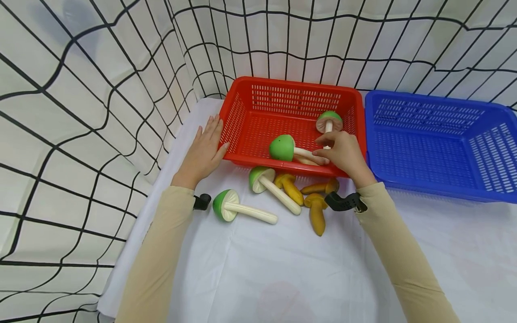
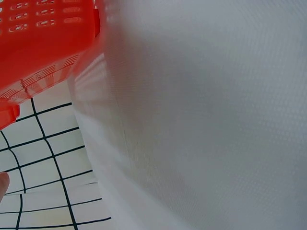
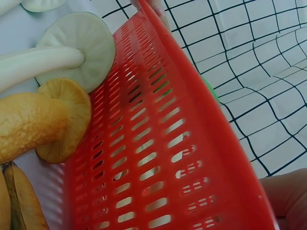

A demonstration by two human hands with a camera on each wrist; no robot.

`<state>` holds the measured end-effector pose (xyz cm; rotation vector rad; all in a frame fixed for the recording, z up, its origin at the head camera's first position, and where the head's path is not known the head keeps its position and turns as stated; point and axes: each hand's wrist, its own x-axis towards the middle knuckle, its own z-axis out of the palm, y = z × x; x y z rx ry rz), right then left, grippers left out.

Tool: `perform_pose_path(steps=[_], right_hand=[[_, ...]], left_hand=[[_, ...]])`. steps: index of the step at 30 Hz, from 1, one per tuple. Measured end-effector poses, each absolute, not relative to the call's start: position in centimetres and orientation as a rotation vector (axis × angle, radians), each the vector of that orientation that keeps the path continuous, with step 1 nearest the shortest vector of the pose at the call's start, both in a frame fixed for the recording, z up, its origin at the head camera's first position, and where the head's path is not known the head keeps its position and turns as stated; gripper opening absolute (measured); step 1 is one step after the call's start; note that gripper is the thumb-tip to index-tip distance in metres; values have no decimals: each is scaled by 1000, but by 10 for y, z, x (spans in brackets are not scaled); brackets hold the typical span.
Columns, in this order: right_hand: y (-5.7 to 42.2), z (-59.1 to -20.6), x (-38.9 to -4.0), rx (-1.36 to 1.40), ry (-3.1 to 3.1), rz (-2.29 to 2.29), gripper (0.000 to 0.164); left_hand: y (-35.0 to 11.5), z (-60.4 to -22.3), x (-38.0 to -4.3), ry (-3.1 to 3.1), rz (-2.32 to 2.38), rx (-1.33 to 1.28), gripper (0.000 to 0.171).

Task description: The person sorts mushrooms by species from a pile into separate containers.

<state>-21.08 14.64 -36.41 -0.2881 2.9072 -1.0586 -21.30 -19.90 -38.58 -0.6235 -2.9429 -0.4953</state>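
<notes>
My left hand [image 1: 203, 150] lies with straight fingers at the left rim of the red basket [image 1: 282, 166], its thumb touching the rim. Inside the basket's right part, my right hand [image 1: 343, 150] has bent fingers around the stem of a green-capped toy mushroom [image 1: 329, 122]. Whether it pinches that stem cannot be seen. Just left of these fingers lies another green-capped mushroom [image 1: 282, 148], its stem pointing to the hand; a pale stem shows partly beneath it. In the right wrist view, the basket wall [image 3: 144, 124] hides most of the right hand [image 3: 290, 196].
Two green-capped mushrooms [image 1: 276, 190] and several yellow-brown mushrooms [image 1: 317, 217] lie on the white cloth before the red basket. A blue basket [image 1: 420, 148] stands close on its right. Black wire grid [image 1: 315, 58] rises behind and at the left.
</notes>
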Motion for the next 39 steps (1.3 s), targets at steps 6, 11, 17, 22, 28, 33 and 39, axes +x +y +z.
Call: perform_pose_path(steps=[6,11,17,22,28,33,39], right_hand=[[149,-362,-208,-259,2917,-1103,28],[151,-360,-201,-285,2937,-1130,27],[152,-356,-189,-339,2923,-1191,28],[151,-354,-177,-342,2902,-1255,28],[147,-354,-163,-409,2897,-1333,25],[141,-353,-153,-463,2884,-1362,23],[136,-350,-143,-489,2825,-1395,22]], left_hand=[[-199,-386,-213,-2943,-491,-622,64],[-199,-386,-213,-2941,-494,-619,64],[-199,-386,-213,-2942,-508,-620,64],[-199,-386,-213,-2938,-508,-622,64],[-199,-386,-214,-2940,-504,-618,63],[-200,-387,-214,-2943,-505,-617,64],[-199,-387,-214,-2944,-505,-618,64]])
